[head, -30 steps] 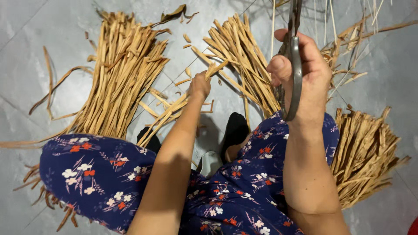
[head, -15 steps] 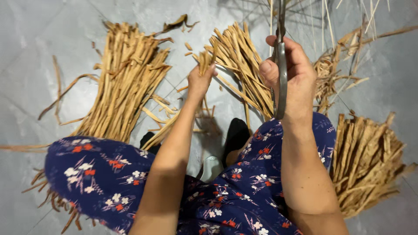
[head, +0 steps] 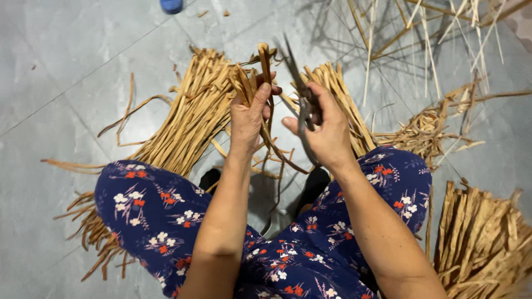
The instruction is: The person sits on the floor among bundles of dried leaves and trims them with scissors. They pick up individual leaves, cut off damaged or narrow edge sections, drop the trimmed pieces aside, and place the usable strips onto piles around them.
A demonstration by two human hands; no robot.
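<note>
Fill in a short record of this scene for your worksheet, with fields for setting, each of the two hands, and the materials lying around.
Setting: grey tiled floor, seen from above over knees in dark blue floral cloth.
Left hand: closed round a few dried tan strips, held upright.
Right hand: grips dark metal scissors, blades pointing up beside the strips.
Materials: long strip bundle at left, shorter pile at right, thin pale sticks at top.
Other: blue object at top edge.
</note>
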